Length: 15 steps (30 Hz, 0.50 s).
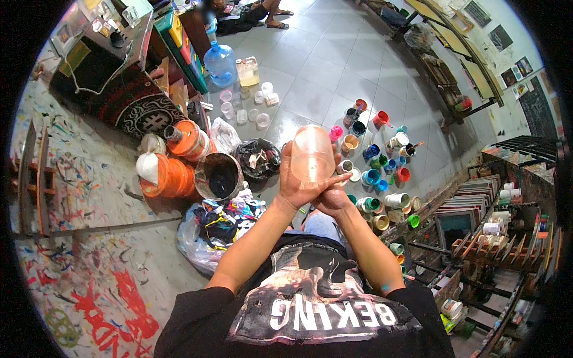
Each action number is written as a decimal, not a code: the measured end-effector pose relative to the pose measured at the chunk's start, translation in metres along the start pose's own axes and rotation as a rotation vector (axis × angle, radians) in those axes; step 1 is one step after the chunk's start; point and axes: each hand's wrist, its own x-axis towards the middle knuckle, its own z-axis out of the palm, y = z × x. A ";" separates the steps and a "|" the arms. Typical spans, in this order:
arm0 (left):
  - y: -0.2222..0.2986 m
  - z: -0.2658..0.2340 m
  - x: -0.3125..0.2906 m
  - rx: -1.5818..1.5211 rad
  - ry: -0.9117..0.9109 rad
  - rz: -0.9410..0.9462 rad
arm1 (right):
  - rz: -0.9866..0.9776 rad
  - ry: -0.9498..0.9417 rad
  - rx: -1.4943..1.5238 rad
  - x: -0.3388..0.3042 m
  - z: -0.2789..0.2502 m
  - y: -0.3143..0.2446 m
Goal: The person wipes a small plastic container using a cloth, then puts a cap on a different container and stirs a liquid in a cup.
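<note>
A translucent plastic cup (pixel 313 153) with a pale orange tint is held up in front of my chest. My left hand (pixel 292 182) is wrapped round its left side and lower end. My right hand (pixel 334 196) is pressed close against the cup's lower right, with part of its fingers hidden behind the left hand and the cup. Beyond the cup, on the floor to the left, stand several empty clear cups (pixel 262 121). To the right is a group of paint pots (pixel 371 177) in blue, green, red and other colours.
Orange buckets (pixel 168 178), a dark-stained bucket (pixel 221 177), a black bag (pixel 258 159) and a bag of cloth scraps (pixel 224 221) stand at left. Farther off are a blue water jug (pixel 220 64) and a seated person's legs (pixel 270 12). Racks of frames (pixel 465 206) line the right.
</note>
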 end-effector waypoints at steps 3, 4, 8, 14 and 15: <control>-0.005 -0.006 0.007 0.003 0.072 0.075 | 0.034 -0.098 -0.228 -0.012 -0.011 0.007; -0.006 -0.008 0.009 0.068 0.127 0.126 | 0.025 -0.067 -0.314 -0.017 -0.015 0.009; -0.017 -0.014 0.009 0.234 0.166 0.096 | -0.228 -0.052 -0.322 -0.023 -0.027 0.007; -0.032 -0.017 0.006 0.311 0.186 0.071 | -0.200 -0.116 -0.045 -0.027 -0.045 0.011; -0.034 -0.019 0.006 0.347 0.221 0.078 | -0.189 -0.126 -0.028 -0.029 -0.049 0.011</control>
